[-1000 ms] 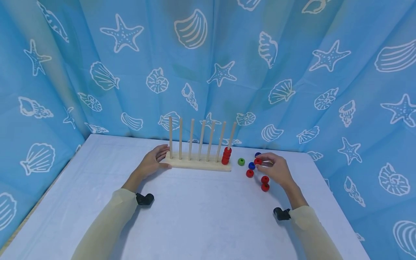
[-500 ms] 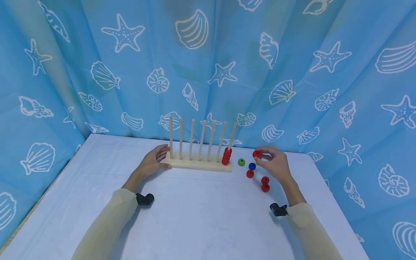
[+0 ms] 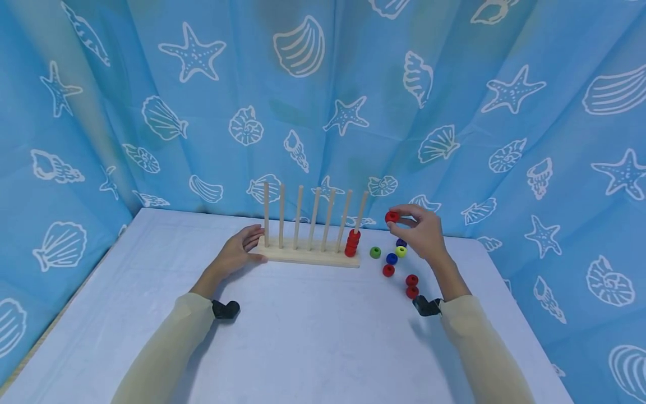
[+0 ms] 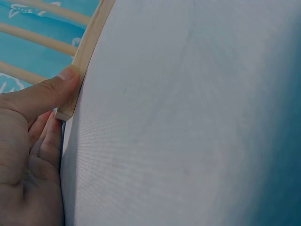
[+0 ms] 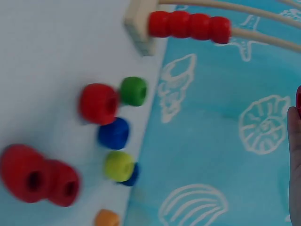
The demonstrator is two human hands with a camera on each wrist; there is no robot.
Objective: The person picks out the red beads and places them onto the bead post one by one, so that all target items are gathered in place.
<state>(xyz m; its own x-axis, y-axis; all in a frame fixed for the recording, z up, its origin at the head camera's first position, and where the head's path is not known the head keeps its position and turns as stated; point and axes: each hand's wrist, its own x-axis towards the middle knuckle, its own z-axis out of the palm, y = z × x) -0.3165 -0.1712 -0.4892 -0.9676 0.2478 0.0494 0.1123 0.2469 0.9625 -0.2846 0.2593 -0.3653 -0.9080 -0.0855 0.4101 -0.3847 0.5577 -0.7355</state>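
A wooden peg stand (image 3: pixel 308 256) with a row of upright pegs stands near the back of the table. My left hand (image 3: pixel 237 249) grips its left end, thumb (image 4: pixel 61 84) on the front edge and fingers partly hidden behind. Several red beads (image 3: pixel 351 243) are stacked on the rightmost peg. To the right of the stand, my right hand (image 3: pixel 423 231) pinches a red bead (image 3: pixel 391 217) between thumb and fingers, raised off the table. In the right wrist view only a sliver of this hand shows at the right edge.
Loose beads lie right of the stand: a green bead (image 3: pixel 375 252), a yellow bead (image 3: pixel 401 251), two blue ones, and three red ones including a front red bead (image 3: pixel 412 292). An orange bead (image 5: pixel 107 218) shows in the right wrist view. A blue shell-patterned curtain (image 3: pixel 303 112) hangs behind.
My right hand has lifted the red bead from among the loose beads, up and slightly left, uncovering the yellow bead. The left hand and the stand have stayed in place.
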